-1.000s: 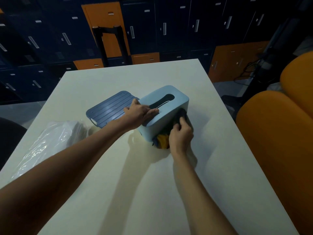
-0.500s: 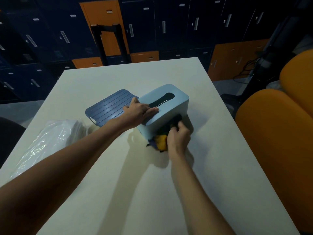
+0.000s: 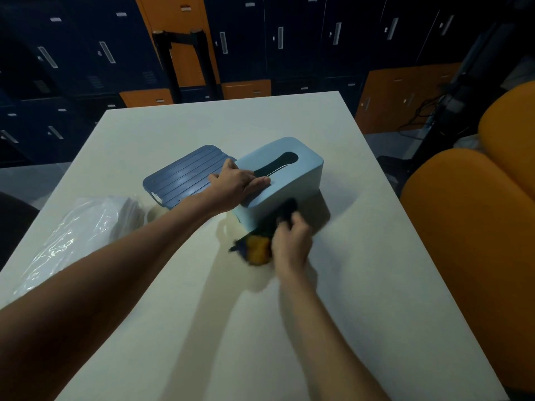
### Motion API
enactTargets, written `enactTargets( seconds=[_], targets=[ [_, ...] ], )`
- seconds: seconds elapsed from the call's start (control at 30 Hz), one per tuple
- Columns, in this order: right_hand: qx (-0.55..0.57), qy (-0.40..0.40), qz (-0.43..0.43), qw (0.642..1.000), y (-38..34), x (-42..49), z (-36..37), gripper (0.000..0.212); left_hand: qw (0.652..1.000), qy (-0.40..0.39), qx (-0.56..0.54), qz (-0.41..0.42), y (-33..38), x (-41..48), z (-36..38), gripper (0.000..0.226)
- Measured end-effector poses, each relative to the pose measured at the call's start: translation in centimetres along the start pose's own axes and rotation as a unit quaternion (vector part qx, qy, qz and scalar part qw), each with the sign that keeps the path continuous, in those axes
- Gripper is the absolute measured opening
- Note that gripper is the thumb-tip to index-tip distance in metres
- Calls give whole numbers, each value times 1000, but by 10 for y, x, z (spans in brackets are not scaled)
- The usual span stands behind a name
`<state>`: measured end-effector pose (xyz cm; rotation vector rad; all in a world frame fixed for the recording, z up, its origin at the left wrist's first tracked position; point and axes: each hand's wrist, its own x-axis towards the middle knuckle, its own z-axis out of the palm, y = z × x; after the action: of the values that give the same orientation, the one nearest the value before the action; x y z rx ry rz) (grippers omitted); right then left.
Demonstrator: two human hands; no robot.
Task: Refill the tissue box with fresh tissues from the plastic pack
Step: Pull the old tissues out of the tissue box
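A light blue tissue box [image 3: 292,178] stands on the white table [image 3: 347,285], tilted with its near edge raised, its slot facing up. My left hand [image 3: 236,185] lies on top of it, fingers spread beside the slot. My right hand [image 3: 291,244] is closed on a dark blue and yellow bundle [image 3: 256,248] that sticks out from under the box's near side. The box's dark blue ribbed base plate [image 3: 185,176] lies flat to the left of the box. A clear plastic pack of white tissues [image 3: 86,233] rests at the table's left edge.
Orange chairs [image 3: 469,227] stand close along the table's right side. Dark blue and orange lockers [image 3: 260,39] fill the wall beyond the far edge. A black frame [image 3: 179,53] stands behind the table.
My right hand has pulled back toward me, drawing the blue and yellow bundle farther out from under the box. My left hand stays on the box top.
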<state>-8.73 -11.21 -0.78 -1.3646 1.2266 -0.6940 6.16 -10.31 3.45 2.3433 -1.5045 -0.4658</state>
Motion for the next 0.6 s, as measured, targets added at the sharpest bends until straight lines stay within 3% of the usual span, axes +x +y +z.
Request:
enactTargets(
  seconds=[0.13,0.23,0.4,0.6],
  targets=[
    [7,56,-7,998,-8,50,-14,37,1000,-2,-5,-8,1,0,0,40],
    [2,69,-48,996,2,29,2,41,1000,6,-4,-7,1,0,1,47],
    [-36,-18,-150,988,31,-49,35,39,1000,9,-1,-14,1,0,0,51],
    [-20,97,-295,950,5,-17,26,50,1000,14,11,-22,3,0,0,42]
  ],
)
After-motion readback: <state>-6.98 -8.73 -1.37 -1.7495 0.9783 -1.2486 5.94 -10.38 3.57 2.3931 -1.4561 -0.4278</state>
